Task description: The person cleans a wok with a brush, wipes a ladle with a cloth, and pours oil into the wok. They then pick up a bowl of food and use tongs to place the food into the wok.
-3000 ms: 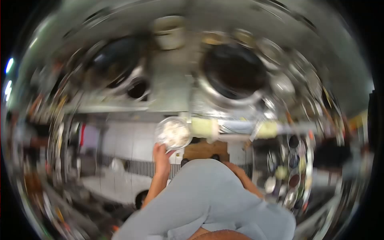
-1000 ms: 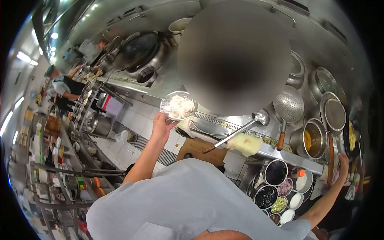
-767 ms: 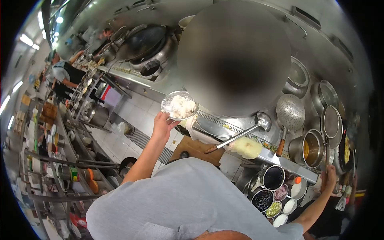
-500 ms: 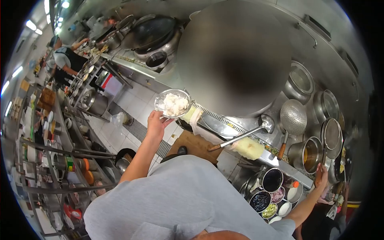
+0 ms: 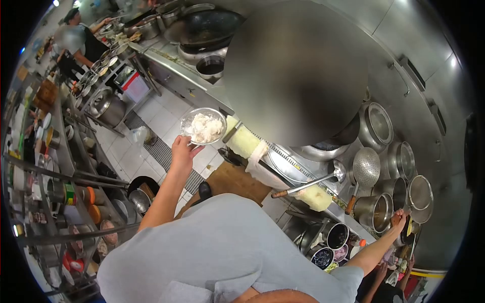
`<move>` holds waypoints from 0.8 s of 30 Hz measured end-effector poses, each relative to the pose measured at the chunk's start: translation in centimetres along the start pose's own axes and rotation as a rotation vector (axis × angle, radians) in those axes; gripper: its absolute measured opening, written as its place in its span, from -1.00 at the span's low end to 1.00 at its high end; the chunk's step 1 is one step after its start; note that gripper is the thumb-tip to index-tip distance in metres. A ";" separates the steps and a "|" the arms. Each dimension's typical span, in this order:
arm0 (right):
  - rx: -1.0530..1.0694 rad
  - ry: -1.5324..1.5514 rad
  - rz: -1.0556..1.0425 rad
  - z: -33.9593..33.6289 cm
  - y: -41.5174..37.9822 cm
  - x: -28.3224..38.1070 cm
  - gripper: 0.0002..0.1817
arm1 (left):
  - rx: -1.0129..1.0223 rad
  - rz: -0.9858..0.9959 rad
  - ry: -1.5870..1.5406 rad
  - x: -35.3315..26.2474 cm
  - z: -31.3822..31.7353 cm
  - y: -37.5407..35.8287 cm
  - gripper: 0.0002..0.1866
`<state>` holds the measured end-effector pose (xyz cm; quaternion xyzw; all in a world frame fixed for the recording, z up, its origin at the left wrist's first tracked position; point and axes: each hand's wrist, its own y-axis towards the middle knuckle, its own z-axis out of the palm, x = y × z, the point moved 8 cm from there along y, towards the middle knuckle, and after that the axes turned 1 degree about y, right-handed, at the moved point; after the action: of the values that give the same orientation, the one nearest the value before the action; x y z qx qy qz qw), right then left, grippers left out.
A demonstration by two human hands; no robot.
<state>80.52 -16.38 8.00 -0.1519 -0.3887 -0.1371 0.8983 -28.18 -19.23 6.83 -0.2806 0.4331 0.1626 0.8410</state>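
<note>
My left hand point(image 5: 185, 148) grips the rim of a shallow metal bowl point(image 5: 221, 136) from below left. White, lumpy food point(image 5: 203, 127) lies in the bowl, which hangs over the floor near the counter edge. At the right, my right hand point(image 5: 399, 220) is closed around what looks like the handle of a round mesh strainer point(image 5: 420, 192). That hand is beside a metal pot point(image 5: 374, 212) with brownish liquid.
A ladle point(image 5: 337, 171) and a perforated skimmer point(image 5: 366, 167) lie on the counter. Yellowish cloths point(image 5: 244, 142) hang over its edge. Ingredient pots point(image 5: 322, 257) stand below right. A person point(image 5: 83, 38) is at the upper left. A large blur covers the centre.
The view has shifted, so the counter items appear lower and the floor has moved left. My right hand has moved up relative to the pot beside it. My left hand still holds the bowl.
</note>
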 end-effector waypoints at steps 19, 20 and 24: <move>0.339 0.005 0.487 60.3 -20.6 -56.7 -0.78 | -0.216 0.091 -0.046 -12.4 -20.3 8.4 -0.72; 0.380 0.013 0.573 61.1 -19.6 -60.2 -0.80 | -0.251 0.094 -0.038 -12.7 -21.8 8.4 -0.71; 0.506 -0.017 0.696 64.7 -15.9 -70.9 -0.84 | -0.386 0.165 -0.067 -13.4 -27.4 7.9 -0.72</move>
<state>-14.60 2.67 0.29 -0.0500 -0.3429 0.2752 0.8968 -57.37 -30.23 2.36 -0.3943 0.3873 0.3201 0.7695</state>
